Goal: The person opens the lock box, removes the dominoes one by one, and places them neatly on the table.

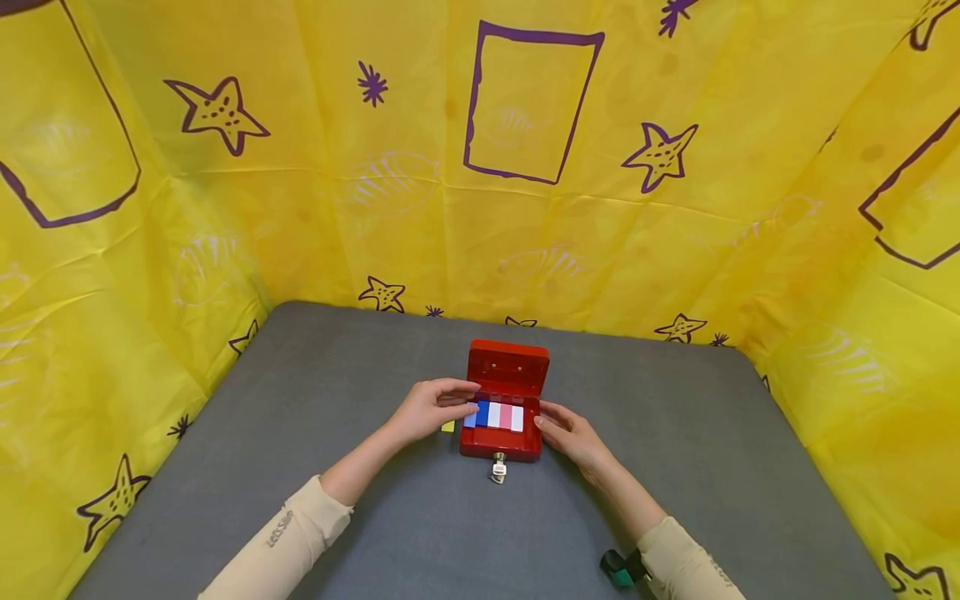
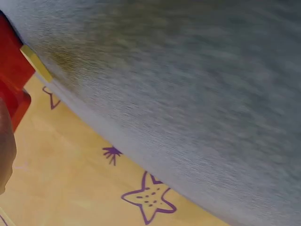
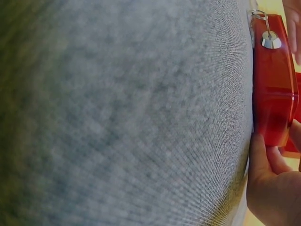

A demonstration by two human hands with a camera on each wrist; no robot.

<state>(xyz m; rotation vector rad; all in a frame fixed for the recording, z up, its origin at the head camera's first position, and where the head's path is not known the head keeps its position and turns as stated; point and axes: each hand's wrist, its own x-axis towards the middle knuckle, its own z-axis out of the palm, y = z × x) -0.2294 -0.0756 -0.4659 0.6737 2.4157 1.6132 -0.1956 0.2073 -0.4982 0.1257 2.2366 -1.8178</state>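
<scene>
A small red cash box [image 1: 501, 442] stands on the grey table with its lid [image 1: 508, 367] raised. Inside lies a row of blocks: a light blue block [image 1: 470, 420], a dark blue block [image 1: 483, 414], a white block [image 1: 494, 415], a pink block [image 1: 506, 416] and another white block [image 1: 517, 419]. My left hand [image 1: 426, 410] reaches over the box's left side, fingers extended, thumb on the light blue block. On the opposite side my right hand [image 1: 576, 437] holds the box wall, fingers outside and thumb at the rim; the right wrist view shows these fingers [image 3: 260, 157] against the red side.
Left of the box, partly under my left hand, lies a yellow block [image 1: 448, 427]. Keys [image 1: 498, 471] hang from the lock [image 3: 271, 40] at the box front. A dark strap with a green part [image 1: 621, 570] is by my right sleeve. Yellow patterned cloth [image 1: 420, 225] encloses the table behind and at both sides.
</scene>
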